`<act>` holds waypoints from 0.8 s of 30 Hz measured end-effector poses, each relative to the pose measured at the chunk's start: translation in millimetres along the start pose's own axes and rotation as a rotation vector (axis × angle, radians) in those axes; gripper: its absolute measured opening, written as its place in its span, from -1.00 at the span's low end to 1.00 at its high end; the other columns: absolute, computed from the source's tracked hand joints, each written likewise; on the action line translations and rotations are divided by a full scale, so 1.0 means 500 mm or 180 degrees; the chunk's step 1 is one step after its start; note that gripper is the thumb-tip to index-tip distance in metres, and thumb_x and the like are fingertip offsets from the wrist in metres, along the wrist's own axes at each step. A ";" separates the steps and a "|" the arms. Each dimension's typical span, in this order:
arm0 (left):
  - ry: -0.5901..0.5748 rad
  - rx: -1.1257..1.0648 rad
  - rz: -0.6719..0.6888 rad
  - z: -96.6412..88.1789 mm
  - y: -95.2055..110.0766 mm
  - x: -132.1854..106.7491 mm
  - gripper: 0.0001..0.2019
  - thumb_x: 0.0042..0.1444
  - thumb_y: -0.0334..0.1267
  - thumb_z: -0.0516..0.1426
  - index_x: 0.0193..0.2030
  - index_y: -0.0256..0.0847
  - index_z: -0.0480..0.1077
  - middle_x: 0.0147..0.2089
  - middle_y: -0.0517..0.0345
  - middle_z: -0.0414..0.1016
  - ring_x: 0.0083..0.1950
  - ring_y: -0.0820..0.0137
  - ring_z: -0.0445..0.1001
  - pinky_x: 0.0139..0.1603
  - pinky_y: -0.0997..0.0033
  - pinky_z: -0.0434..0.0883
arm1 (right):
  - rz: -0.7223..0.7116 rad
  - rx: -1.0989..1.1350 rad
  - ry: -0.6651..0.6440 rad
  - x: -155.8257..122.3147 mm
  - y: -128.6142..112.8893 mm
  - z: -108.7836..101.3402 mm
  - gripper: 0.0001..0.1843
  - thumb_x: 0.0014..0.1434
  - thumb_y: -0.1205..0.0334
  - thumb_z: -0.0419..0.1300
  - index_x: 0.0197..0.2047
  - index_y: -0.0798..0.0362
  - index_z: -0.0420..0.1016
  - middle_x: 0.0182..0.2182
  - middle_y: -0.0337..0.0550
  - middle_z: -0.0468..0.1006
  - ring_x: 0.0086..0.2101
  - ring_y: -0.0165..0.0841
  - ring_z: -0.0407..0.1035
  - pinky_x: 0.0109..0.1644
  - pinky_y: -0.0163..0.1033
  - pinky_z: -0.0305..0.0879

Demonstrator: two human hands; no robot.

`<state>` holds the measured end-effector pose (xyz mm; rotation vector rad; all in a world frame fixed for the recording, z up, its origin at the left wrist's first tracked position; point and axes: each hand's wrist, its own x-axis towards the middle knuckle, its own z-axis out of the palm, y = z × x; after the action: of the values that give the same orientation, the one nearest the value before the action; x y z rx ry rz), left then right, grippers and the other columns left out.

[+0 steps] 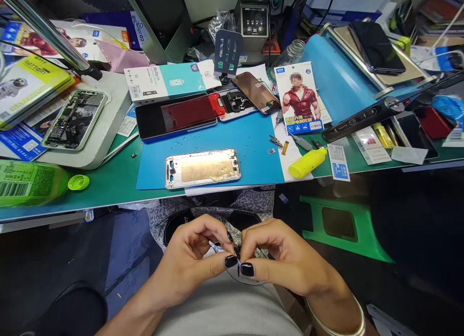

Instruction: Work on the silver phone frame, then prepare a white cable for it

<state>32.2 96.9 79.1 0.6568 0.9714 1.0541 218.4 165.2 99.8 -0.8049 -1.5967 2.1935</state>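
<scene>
Over my lap, below the table edge, my left hand (203,256) and my right hand (275,256) meet with fingertips nearly touching. Both pinch a small dark part (237,251) with bits of blue and white; fingers cover most of it, so its kind does not show. A thin black cord or wire hangs in a loop under the hands. Straight ahead on the blue mat (155,174) lies a bare phone frame (203,168), its gold-coloured inner plate facing up. Tiny screws (188,145) are scattered on the mat behind it.
Behind the frame lie a dark phone (177,116), an opened phone (237,101) and a loose gold-backed screen (257,89). A yellow bottle (308,163) and a black electric screwdriver (362,118) lie right. Left are another opened phone (76,118) and a green drink bottle (32,181). A green stool (348,225) stands below.
</scene>
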 end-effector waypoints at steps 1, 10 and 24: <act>-0.0006 0.0035 0.0010 -0.001 -0.002 0.000 -0.86 0.01 -0.37 0.33 -0.31 -0.11 0.49 -0.35 0.29 0.55 -0.31 0.56 0.47 -0.28 0.64 0.37 | 0.0022 0.0029 0.0017 -0.001 0.000 0.001 -0.83 0.15 0.28 0.23 -0.47 0.14 0.46 -0.58 -0.29 0.37 -0.52 -0.50 0.22 -0.41 -0.36 0.12; -0.0031 0.2734 0.1994 -0.002 0.014 -0.014 -0.67 0.12 -0.58 0.12 -0.06 -0.12 0.45 -0.10 0.05 0.42 -0.02 0.30 0.33 -0.03 0.24 0.33 | -0.0157 -0.0559 0.0515 -0.004 -0.013 0.019 -0.84 0.07 0.45 0.13 -0.52 0.12 0.36 -0.62 -0.36 0.26 -0.55 -0.55 0.11 -0.46 -0.43 0.07; 0.0000 0.1723 0.1262 -0.011 -0.004 -0.009 -0.70 0.15 -0.44 0.20 -0.08 0.09 0.51 -0.25 0.22 0.46 -0.22 0.44 0.44 -0.20 0.44 0.39 | -0.0381 -0.0932 0.0610 -0.002 -0.012 0.025 -0.86 0.16 0.38 0.20 -0.44 0.13 0.47 -0.58 -0.33 0.37 -0.54 -0.56 0.19 -0.45 -0.46 0.13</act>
<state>27.2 92.2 76.5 1.3357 1.1659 1.1362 211.1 157.3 108.6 -0.9412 -1.8384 1.7669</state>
